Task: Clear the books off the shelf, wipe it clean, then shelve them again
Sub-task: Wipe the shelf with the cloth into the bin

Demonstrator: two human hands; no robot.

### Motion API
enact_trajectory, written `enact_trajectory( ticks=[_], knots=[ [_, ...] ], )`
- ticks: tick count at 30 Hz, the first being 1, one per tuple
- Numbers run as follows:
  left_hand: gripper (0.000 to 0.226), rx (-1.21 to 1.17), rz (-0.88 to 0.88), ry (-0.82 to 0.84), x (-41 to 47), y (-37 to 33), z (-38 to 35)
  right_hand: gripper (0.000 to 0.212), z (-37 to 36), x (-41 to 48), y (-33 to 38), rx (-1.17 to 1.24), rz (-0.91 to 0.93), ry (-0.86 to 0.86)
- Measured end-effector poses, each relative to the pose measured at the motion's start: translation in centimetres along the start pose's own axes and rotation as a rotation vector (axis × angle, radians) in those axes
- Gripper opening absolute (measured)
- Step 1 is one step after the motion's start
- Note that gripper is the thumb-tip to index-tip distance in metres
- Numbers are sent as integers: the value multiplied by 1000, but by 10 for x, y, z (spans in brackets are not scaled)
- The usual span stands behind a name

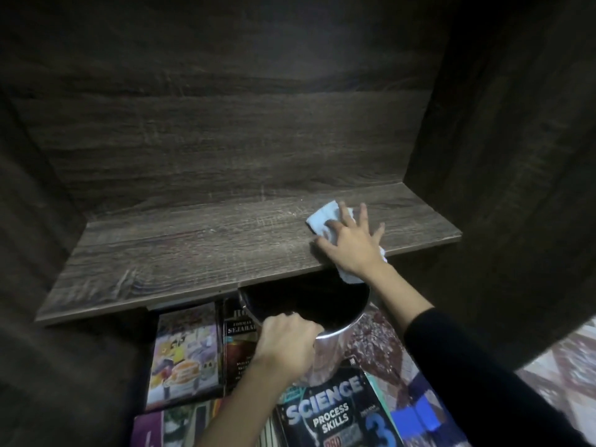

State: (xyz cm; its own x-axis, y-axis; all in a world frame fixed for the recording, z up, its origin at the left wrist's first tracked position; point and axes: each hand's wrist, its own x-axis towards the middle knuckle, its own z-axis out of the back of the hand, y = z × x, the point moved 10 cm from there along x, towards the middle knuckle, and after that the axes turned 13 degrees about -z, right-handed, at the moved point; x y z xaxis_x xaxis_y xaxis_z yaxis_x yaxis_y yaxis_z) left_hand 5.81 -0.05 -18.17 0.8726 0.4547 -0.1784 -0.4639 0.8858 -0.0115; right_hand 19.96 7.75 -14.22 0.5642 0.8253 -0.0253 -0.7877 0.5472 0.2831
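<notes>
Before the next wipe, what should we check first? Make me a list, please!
1. Dark wooden shelf cleared of books: ok.
2. Light blue cloth flat under the right hand, fingers spread: ok.
3. Shiny round metal container gripped at its rim by the left hand, below the shelf's front edge: ok.
4. Container's opening under the cloth's hanging corner: ok.
5. Left part of the shelf wiped: cannot tell, too dim.
6. Black Science Process Skills book lying below with the other books, out of the way: ok.
</notes>
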Motion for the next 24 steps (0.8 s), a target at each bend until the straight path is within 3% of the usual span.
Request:
enact_trajectory(
  ticks=[4, 9, 12, 16, 19, 21, 24],
  knots=[
    [24, -11, -4, -14, 1, 1, 0, 59, -8, -8, 1, -22, 21, 10],
    [26, 4, -13, -32, 0, 1, 3, 53, -16, -29, 21, 23, 272, 24],
    [24, 16, -10, -32, -1, 1, 4, 60, -16, -53, 31, 117, 423, 61],
    [25, 19, -2, 11, -5, 5, 0, 48, -8, -77, 38, 254, 539, 201],
    [26, 26, 2, 47, -8, 8, -6, 45, 12, -61, 27, 492, 436, 266],
    [28, 31, 3, 62, -8, 10, -9, 43, 33, -33, 9, 538, 295, 101],
    [28, 19, 11, 66, -9, 15, -11, 41, 39, 17, -22, 370, 42, -89]
  ],
)
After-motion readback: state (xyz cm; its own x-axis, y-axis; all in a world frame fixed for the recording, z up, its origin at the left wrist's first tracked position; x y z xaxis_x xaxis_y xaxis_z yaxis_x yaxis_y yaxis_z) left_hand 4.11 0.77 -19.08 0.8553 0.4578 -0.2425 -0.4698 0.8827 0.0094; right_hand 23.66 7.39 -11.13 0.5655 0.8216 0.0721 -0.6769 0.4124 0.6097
